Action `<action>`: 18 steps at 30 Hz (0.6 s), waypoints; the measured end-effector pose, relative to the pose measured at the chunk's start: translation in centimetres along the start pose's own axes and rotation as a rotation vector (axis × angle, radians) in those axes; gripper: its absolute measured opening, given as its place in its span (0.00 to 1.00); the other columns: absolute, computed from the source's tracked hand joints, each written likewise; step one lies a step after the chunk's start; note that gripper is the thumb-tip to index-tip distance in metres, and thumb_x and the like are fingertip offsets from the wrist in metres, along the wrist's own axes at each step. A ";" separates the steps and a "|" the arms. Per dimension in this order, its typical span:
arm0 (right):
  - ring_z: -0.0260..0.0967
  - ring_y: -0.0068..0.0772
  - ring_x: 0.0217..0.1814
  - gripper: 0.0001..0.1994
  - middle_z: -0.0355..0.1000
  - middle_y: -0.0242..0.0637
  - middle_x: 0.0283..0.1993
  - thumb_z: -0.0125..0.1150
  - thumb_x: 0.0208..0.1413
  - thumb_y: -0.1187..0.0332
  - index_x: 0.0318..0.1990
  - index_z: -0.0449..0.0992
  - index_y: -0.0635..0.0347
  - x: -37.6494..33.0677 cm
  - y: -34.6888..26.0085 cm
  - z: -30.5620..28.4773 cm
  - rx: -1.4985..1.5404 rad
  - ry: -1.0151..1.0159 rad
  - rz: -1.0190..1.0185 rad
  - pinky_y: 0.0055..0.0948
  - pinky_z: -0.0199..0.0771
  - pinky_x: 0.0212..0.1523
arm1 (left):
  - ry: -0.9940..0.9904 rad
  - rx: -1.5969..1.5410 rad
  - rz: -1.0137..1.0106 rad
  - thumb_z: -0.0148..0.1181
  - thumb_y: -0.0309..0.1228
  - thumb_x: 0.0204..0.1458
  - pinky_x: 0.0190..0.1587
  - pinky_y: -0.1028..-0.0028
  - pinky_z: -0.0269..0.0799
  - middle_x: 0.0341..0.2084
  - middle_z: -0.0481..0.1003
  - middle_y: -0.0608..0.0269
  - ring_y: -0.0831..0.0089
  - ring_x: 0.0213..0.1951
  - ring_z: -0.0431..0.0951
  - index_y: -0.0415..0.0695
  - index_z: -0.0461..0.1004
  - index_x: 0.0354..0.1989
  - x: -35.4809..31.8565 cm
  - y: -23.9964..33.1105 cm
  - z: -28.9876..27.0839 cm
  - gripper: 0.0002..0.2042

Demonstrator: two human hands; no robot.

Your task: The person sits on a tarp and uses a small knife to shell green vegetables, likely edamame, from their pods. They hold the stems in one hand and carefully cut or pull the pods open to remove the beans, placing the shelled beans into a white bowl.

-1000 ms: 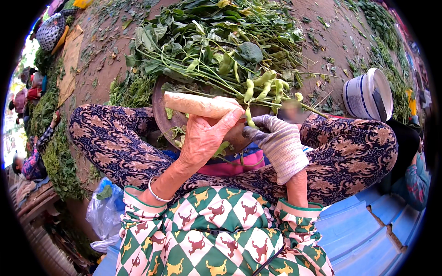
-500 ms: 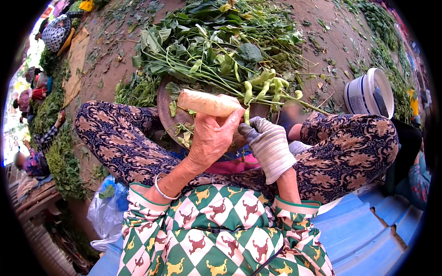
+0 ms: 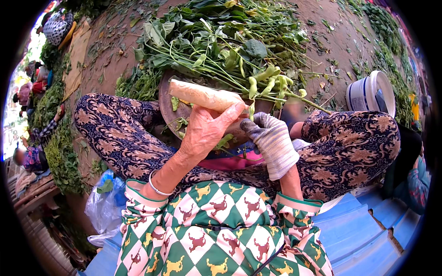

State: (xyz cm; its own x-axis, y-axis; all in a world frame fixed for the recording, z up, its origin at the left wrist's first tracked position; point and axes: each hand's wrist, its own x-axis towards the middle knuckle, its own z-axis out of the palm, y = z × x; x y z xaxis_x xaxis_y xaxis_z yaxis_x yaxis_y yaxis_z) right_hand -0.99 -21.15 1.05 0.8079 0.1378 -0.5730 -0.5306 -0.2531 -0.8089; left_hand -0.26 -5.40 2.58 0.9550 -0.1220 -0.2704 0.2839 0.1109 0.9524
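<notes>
My bare left hand (image 3: 208,130), with a silver bangle at its wrist, is closed round a pale, browned roll (image 3: 195,95) that looks like rolled flatbread. The roll points to the far left, over a round brown tray (image 3: 164,99). Close on its right, my right hand (image 3: 275,145) wears a grey knitted glove and pinches the lower end of a green soybean pod (image 3: 252,110). Its fingertips are partly hidden. Just beyond the hands, more plump pods (image 3: 268,86) hang on a cut stem. A big heap of leafy soybean plants (image 3: 202,50) lies past the tray.
A white bucket (image 3: 363,94) lies tilted at the right, beyond my bent knee. Clear and blue plastic bags (image 3: 105,207) sit at the left by blue ridged sheeting (image 3: 354,234). Several people (image 3: 34,161) sit among greenery at the far left. Scattered leaves cover the brown ground.
My left hand has shifted slightly left and the roll now tilts more, its far end higher. The right hand stays close to the pod, and the view has moved a little.
</notes>
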 end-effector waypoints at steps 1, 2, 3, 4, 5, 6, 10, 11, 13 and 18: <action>0.61 0.18 0.12 0.13 0.66 0.30 0.15 0.62 0.52 0.59 0.31 0.75 0.61 0.1 0.1 0.1 -0.043 0.017 -0.016 0.23 0.60 0.13 | 0.023 0.077 -0.003 0.59 0.27 0.52 0.41 0.77 0.74 0.33 0.76 0.62 0.76 0.37 0.76 0.37 0.72 0.40 -0.1 -0.2 0.0 0.10; 0.61 0.21 0.12 0.13 0.66 0.32 0.15 0.62 0.52 0.59 0.31 0.75 0.60 0.2 0.2 0.2 -0.086 0.035 -0.029 0.25 0.61 0.14 | 0.026 0.105 0.011 0.60 0.28 0.52 0.40 0.78 0.73 0.32 0.76 0.64 0.78 0.36 0.76 0.38 0.73 0.40 -0.3 0.0 0.2 0.09; 0.62 0.23 0.12 0.13 0.67 0.33 0.15 0.62 0.52 0.59 0.31 0.75 0.60 0.2 0.4 0.2 -0.128 0.053 -0.042 0.27 0.61 0.14 | 0.030 0.134 0.025 0.60 0.28 0.51 0.40 0.79 0.72 0.32 0.75 0.65 0.79 0.35 0.75 0.38 0.73 0.39 -0.4 0.3 0.3 0.09; 0.62 0.26 0.13 0.13 0.66 0.35 0.15 0.62 0.52 0.59 0.31 0.74 0.60 0.4 0.9 0.2 -0.149 0.072 -0.096 0.28 0.62 0.15 | 0.033 0.163 0.039 0.60 0.28 0.51 0.39 0.80 0.71 0.31 0.75 0.67 0.80 0.35 0.74 0.38 0.74 0.38 -0.6 0.4 0.5 0.08; 0.63 0.30 0.13 0.13 0.66 0.38 0.15 0.62 0.52 0.59 0.30 0.74 0.61 0.6 1.6 0.3 -0.168 0.091 -0.152 0.30 0.62 0.16 | 0.054 0.150 0.047 0.61 0.27 0.51 0.38 0.82 0.68 0.29 0.74 0.69 0.83 0.33 0.72 0.39 0.75 0.37 -0.6 0.2 0.7 0.07; 0.63 0.33 0.14 0.13 0.66 0.40 0.15 0.63 0.51 0.59 0.30 0.74 0.61 0.8 2.2 0.3 -0.188 0.110 -0.208 0.32 0.63 0.17 | 0.053 0.173 0.074 0.60 0.27 0.51 0.37 0.82 0.68 0.29 0.74 0.69 0.83 0.33 0.72 0.39 0.75 0.37 -0.7 0.2 0.9 0.07; 0.64 0.40 0.16 0.13 0.66 0.44 0.16 0.61 0.53 0.60 0.29 0.72 0.62 1.3 3.1 0.6 -0.157 0.090 -0.240 0.35 0.63 0.18 | 0.045 0.225 0.157 0.59 0.25 0.51 0.36 0.82 0.67 0.29 0.73 0.69 0.83 0.32 0.72 0.39 0.74 0.36 -0.7 0.1 1.2 0.06; 0.64 0.40 0.16 0.13 0.66 0.44 0.16 0.60 0.53 0.60 0.29 0.72 0.62 1.3 2.9 0.6 -0.147 0.080 -0.234 0.35 0.63 0.18 | 0.043 0.228 0.171 0.59 0.25 0.51 0.35 0.83 0.67 0.29 0.73 0.69 0.83 0.31 0.71 0.39 0.74 0.36 -0.7 0.1 1.2 0.05; 0.63 0.31 0.14 0.13 0.67 0.40 0.16 0.57 0.56 0.60 0.30 0.72 0.62 1.0 2.6 0.3 -0.095 0.069 -0.175 0.32 0.62 0.15 | 0.010 0.315 0.191 0.58 0.24 0.52 0.36 0.82 0.69 0.29 0.73 0.69 0.83 0.32 0.72 0.38 0.74 0.36 -0.4 -0.1 1.1 0.05; 0.58 0.15 0.13 0.14 0.63 0.26 0.14 0.49 0.61 0.59 0.34 0.75 0.59 0.0 0.8 0.3 0.233 -0.042 -0.040 0.19 0.58 0.13 | -0.003 0.165 0.146 0.57 0.24 0.52 0.41 0.78 0.73 0.30 0.75 0.66 0.79 0.36 0.75 0.37 0.73 0.37 -0.1 -0.4 0.3 0.06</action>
State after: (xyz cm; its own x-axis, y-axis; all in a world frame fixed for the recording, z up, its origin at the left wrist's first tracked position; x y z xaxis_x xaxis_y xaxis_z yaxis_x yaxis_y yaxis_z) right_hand -1.50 -21.09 0.32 0.8207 0.1839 -0.5410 -0.5472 -0.0195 -0.8368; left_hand -0.53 -5.76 2.31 0.9845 -0.1199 -0.1281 0.1247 -0.0352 0.9916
